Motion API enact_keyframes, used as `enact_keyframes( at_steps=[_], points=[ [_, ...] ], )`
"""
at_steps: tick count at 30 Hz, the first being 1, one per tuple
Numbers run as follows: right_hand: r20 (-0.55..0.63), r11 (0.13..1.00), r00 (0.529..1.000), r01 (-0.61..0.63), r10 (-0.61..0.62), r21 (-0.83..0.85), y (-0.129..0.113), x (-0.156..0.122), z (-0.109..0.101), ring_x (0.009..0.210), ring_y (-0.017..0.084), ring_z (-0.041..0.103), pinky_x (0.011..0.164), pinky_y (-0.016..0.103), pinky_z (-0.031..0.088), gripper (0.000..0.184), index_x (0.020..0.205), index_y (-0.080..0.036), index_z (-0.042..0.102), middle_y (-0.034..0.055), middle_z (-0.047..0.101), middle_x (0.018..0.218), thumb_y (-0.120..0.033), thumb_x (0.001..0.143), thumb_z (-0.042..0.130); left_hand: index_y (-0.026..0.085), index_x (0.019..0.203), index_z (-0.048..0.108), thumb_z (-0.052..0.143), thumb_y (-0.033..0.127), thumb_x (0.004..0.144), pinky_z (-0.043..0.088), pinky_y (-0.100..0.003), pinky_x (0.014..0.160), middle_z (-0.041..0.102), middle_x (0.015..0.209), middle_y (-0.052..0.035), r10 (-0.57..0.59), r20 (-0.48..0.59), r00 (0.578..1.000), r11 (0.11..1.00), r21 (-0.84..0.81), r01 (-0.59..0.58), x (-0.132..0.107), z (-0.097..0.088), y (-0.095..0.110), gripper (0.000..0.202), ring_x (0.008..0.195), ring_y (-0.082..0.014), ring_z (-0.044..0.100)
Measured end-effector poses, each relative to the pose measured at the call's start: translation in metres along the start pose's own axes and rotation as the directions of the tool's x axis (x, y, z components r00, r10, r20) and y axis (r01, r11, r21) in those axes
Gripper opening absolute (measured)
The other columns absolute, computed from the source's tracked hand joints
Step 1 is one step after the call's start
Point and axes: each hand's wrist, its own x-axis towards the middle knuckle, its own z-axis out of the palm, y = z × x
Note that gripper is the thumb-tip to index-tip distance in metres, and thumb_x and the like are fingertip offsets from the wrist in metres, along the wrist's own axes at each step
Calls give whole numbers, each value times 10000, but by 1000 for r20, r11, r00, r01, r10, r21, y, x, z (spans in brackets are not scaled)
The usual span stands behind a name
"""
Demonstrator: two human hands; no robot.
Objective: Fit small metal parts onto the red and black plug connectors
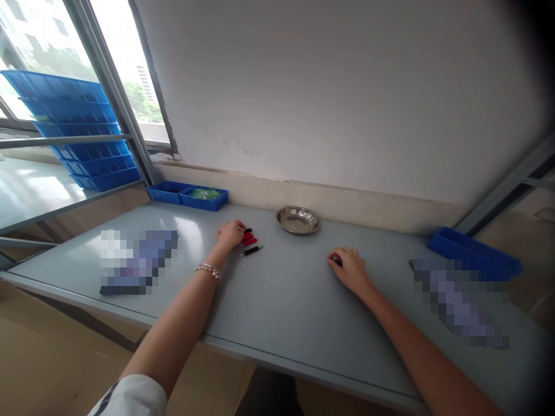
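Note:
My left hand [231, 234] reaches to the back middle of the table, its fingers bent down and pinched beside a small row of pen-like sticks. Two red sticks [248, 238] lie at its fingertips, with a black end [247, 230] just behind them. Closer to me lies a separate black stick [251, 251] with a thin pale tip. Whatever is between the left fingers is hidden. My right hand [348, 268] rests on the table further right, fingers curled round a small dark object [336, 259] whose kind I cannot make out. A round metal dish [298, 232] stands between and beyond both hands.
Two small blue bins [203, 202] stand at the back left, one holding green packets. Blurred-out flat items lie left [143, 260] and right [459, 306]. A long blue bin [472, 254] sits at the right edge. Stacked blue crates [87, 133] rise beyond the left frame post.

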Motion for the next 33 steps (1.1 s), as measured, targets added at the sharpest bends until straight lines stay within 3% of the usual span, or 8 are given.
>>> enact_keyframes(
  at_steps=[9, 18, 25, 30, 33],
  points=[
    [21, 1000, 1000, -4, 4, 3, 4, 0, -1, 769, 196, 462, 579, 263, 306, 107, 752, -207, 600, 40, 585, 762, -204, 746, 494, 222, 884, 607, 477, 191, 724, 319, -502, 834, 604, 1022, -98, -51, 41, 998, 998, 36, 49, 3, -4, 0, 208, 1021, -295, 485],
    [62, 997, 997, 39, -43, 62, 16, 5, -1, 719, 159, 484, 648, 273, 366, 97, 730, -204, 613, 28, 605, 749, -157, 720, 529, 215, 912, 599, 462, 304, 750, 321, -476, 833, 562, 1060, -120, -11, 0, 1000, 996, 92, 11, -5, -3, 7, 230, 1068, -316, 419],
    [84, 991, 992, 88, -97, 102, 23, 9, -1, 671, 147, 499, 661, 287, 388, 110, 752, -191, 624, 27, 593, 703, -162, 710, 527, 231, 892, 603, 486, 398, 743, 359, -418, 785, 566, 987, -94, 262, -21, 965, 958, 128, -257, -15, -6, 15, 252, 1006, -288, 449],
    [99, 983, 987, 111, -127, 148, 26, 10, -3, 681, 148, 501, 654, 279, 397, 115, 739, -184, 629, 33, 585, 699, -170, 711, 518, 207, 845, 607, 559, 430, 681, 402, -273, 682, 607, 800, -41, 412, 152, 898, 899, 89, -428, -16, -5, 20, 281, 855, -210, 532],
    [117, 981, 985, 106, -126, 162, 27, 11, -4, 677, 145, 504, 649, 273, 399, 117, 747, -181, 630, 34, 579, 696, -178, 718, 517, 202, 866, 604, 569, 359, 678, 407, -245, 664, 605, 779, -37, 461, 169, 871, 871, 105, -481, -16, -2, 20, 247, 824, -191, 546]
  ],
)
